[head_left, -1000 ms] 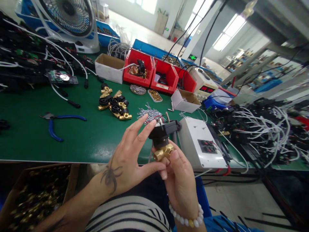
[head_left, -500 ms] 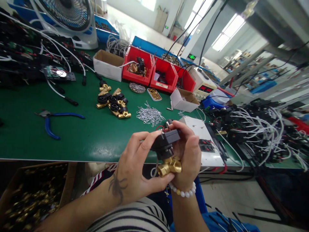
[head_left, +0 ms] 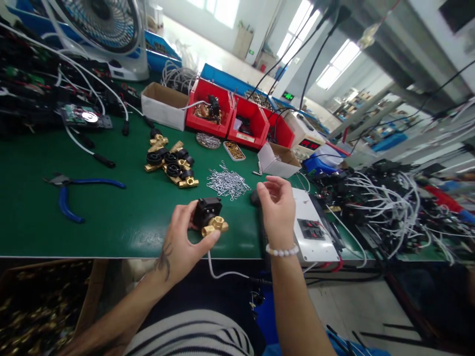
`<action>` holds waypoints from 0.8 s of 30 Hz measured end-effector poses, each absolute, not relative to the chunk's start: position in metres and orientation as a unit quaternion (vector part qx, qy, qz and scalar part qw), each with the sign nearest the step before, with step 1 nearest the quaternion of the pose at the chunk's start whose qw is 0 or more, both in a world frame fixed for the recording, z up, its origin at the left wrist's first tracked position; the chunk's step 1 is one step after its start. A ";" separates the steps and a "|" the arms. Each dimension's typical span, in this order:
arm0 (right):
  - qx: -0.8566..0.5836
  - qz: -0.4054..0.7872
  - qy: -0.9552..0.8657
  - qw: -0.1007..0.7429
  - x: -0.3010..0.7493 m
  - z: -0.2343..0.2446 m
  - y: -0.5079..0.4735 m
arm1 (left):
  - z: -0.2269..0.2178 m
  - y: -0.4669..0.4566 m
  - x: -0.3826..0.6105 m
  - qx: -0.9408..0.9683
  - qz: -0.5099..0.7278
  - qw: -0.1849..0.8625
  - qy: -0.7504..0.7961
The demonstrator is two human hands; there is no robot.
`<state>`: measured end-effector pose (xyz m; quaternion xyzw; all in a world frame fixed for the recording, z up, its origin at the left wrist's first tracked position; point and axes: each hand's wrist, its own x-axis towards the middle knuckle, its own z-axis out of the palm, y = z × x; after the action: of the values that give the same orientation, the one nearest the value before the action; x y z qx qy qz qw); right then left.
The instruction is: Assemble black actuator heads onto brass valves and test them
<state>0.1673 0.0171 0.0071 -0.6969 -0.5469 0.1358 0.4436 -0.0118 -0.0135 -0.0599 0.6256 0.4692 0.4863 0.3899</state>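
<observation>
Left hand [head_left: 181,240] low centre of frame, fingers [head_left: 210,241] closed around valve [head_left: 208,219]: black cap up, brass body below, near front edge of green surface [head_left: 122,217]; touching surface or not, cannot tell. Right hand [head_left: 276,207] just right of it, lifted, fingers [head_left: 267,184] loosely curled with narrow gap, nothing seen in them. White box [head_left: 315,232] beneath right hand. Pin pile [head_left: 227,182] behind valve. Spare valves [head_left: 170,165] and pliers [head_left: 74,193] toward left. Red bins [head_left: 210,106] upper centre, label [head_left: 245,137] too small to read. Green display [head_left: 287,96] and red display [head_left: 308,144]: digits unreadable.
</observation>
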 end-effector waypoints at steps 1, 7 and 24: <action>-0.722 0.117 -0.571 0.373 0.173 0.006 0.025 | -0.064 -0.010 -0.014 0.613 0.488 0.395 0.479; -0.750 0.145 -0.629 0.143 0.166 -0.018 0.059 | -0.065 -0.007 -0.015 0.627 0.465 0.392 0.486; -0.539 0.421 -0.565 0.463 0.164 0.014 -0.010 | -0.055 -0.016 -0.013 0.651 0.457 0.384 0.468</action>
<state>0.1641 -0.0102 0.0142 -0.5385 -0.5647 0.4206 0.4628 -0.0127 -0.0162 -0.0547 0.6515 0.4683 0.4567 0.3843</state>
